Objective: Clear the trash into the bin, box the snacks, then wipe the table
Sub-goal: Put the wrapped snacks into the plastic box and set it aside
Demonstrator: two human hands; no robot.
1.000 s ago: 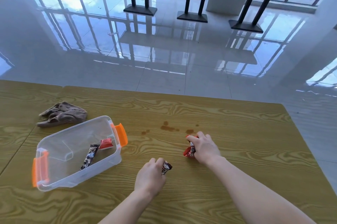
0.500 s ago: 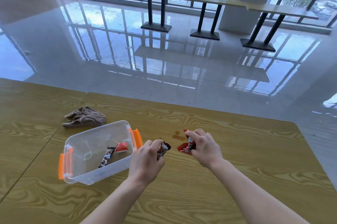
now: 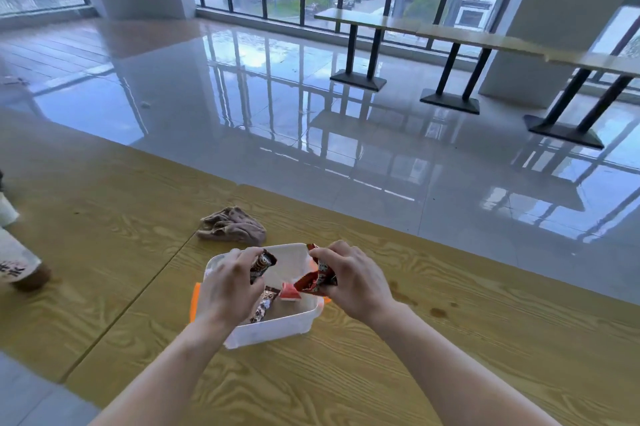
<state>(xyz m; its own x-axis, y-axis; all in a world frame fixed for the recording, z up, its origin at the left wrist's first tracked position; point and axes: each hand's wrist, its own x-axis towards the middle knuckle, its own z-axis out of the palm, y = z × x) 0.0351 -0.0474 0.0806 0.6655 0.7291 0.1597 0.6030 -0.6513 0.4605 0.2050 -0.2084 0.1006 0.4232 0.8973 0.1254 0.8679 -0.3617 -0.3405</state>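
Note:
A clear plastic box [image 3: 277, 327] with orange handles stands on the wooden table [image 3: 450, 356]. My left hand [image 3: 230, 287] holds a brown snack bar [image 3: 261, 266] above the box. My right hand [image 3: 353, 278] grips red snack packets [image 3: 315, 280] over the box's right side. Inside the box lie a dark snack bar [image 3: 265, 304] and a small red packet [image 3: 289, 292]. A crumpled brown cloth [image 3: 232, 228] rests on the table just behind the box.
Brown stains [image 3: 438, 312] mark the table to the right of the box. A bottle with a white label [image 3: 17, 262] lies at the left edge. Beyond the table's far edge is glossy tiled floor with long tables on black legs [image 3: 450, 75].
Both hands have lifted the snacks off the table and carried them left until they hang over the box. The view has swung left and upward.

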